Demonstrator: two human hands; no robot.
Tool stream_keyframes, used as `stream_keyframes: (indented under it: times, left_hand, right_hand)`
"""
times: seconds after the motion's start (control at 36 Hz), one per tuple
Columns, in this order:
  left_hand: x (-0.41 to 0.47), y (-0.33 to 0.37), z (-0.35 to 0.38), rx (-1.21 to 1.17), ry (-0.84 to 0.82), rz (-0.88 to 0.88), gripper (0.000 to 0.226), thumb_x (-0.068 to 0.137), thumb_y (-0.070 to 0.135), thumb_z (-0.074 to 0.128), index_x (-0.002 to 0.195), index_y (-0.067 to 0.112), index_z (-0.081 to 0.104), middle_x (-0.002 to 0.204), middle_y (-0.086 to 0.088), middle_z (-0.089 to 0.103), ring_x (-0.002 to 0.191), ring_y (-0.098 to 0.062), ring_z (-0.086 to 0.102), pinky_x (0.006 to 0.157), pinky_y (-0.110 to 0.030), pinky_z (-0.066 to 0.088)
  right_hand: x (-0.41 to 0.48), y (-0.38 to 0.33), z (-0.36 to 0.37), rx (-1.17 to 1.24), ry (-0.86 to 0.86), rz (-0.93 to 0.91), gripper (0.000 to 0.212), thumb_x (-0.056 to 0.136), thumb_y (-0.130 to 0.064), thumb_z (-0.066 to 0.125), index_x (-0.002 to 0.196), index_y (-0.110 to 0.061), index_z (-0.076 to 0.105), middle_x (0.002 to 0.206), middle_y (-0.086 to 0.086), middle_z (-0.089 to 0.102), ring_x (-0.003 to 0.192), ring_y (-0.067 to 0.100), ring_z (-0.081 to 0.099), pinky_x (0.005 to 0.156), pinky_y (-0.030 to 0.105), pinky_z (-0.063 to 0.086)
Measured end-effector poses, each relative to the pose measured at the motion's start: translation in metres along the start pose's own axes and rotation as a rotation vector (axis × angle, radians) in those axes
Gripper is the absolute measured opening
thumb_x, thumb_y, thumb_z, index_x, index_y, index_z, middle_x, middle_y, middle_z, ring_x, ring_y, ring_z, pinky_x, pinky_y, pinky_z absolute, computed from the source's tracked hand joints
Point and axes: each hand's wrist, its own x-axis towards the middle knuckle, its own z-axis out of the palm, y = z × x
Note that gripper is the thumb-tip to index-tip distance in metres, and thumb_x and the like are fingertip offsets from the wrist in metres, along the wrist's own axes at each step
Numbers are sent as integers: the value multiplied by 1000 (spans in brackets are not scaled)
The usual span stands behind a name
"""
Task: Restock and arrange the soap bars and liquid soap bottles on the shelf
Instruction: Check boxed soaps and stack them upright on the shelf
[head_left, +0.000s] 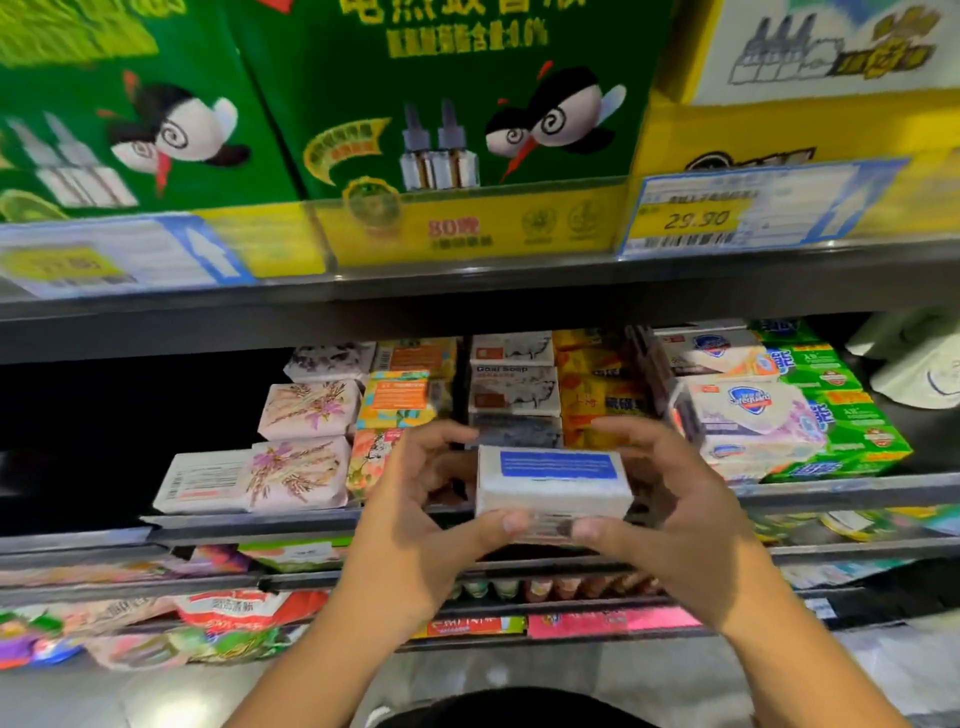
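Left hand (415, 501), right hand (675, 499) around soap bar (551, 486)

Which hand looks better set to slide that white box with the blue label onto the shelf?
Probably the right hand: its palm sits close against the white box, thumb on the front edge, fingers past the far edge. The left hand shows a gap at its palm.

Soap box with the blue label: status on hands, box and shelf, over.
Hands: left hand and right hand grip the soap box from either side. Box held off the shelf, not placed. Goat Soap stack right behind it.
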Motion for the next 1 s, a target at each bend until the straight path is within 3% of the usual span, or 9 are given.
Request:
stream_keyframes:
  times: [0.19,0.36,0.44,0.53,0.64,0.69,0.78,0.86,1.0]
  left_hand:
    - [0,-7,-20,188,-139,53,66,53,48,87,109,60,53,114,28,63,106,1,62,85,-19,52]
    - [-6,-26,-39,231,-143,-52,68,52,42,83,106,68,51,110,23,68,104,-5,67,88,-41,58]
    - [-10,-28,-60,366,-76,30,65,63,38,91,109,57,49,105,31,64,101,11,60,79,-14,51]
    - [-11,-28,-86,277,24,34,70,56,37,95,111,43,52,105,32,64,99,13,59,76,-6,46]
    - [-12,-15,-127,54,105,57,71,43,44,96,106,48,63,108,11,71,105,-9,66,84,-27,56]
    - [-13,-5,-144,-124,103,43,68,38,37,97,98,48,66,101,1,75,94,-18,71,73,-33,60]
    - [-14,5,-163,-324,157,-27,49,49,23,87,94,36,71,86,-12,70,71,-20,67,59,-27,54]
    - [-11,2,-177,-399,231,-163,35,53,35,84,86,26,74,87,-16,67,80,-26,65,75,-40,52]
    - [-22,-11,-197,-465,127,-608,69,55,48,86,110,10,73,113,-25,70,94,-40,63,65,-38,37]
  right_hand:
    - [5,-30,32,155,36,-133,68,50,-35,87,111,-50,61,101,-4,68,94,18,68,74,32,59]
    - [7,-42,78,-131,-86,-162,78,59,-26,94,116,-58,52,107,-26,64,106,0,61,83,12,48]
    - [14,-48,91,-172,-97,-154,72,56,-37,90,114,-62,53,107,-29,64,105,-4,59,82,8,46]
    - [24,-51,100,-90,-75,-114,68,48,-54,86,110,-59,58,106,-21,67,102,3,63,85,23,53]
    - [38,-53,118,-6,-70,-60,69,43,-56,87,107,-51,63,103,-11,73,96,13,69,88,45,55]
    - [43,-58,133,43,-90,-41,57,47,-47,84,101,-52,66,100,-9,75,92,14,71,82,36,58]
    - [47,-67,158,97,-115,34,46,48,-40,85,90,-49,71,92,-8,76,84,10,72,72,21,57]
    - [50,-74,180,71,-179,143,42,58,-49,80,97,-40,70,93,-5,76,87,9,71,75,25,56]
    - [48,-68,207,-6,-269,365,45,88,-38,67,113,-1,68,116,20,67,86,-12,57,54,2,41]
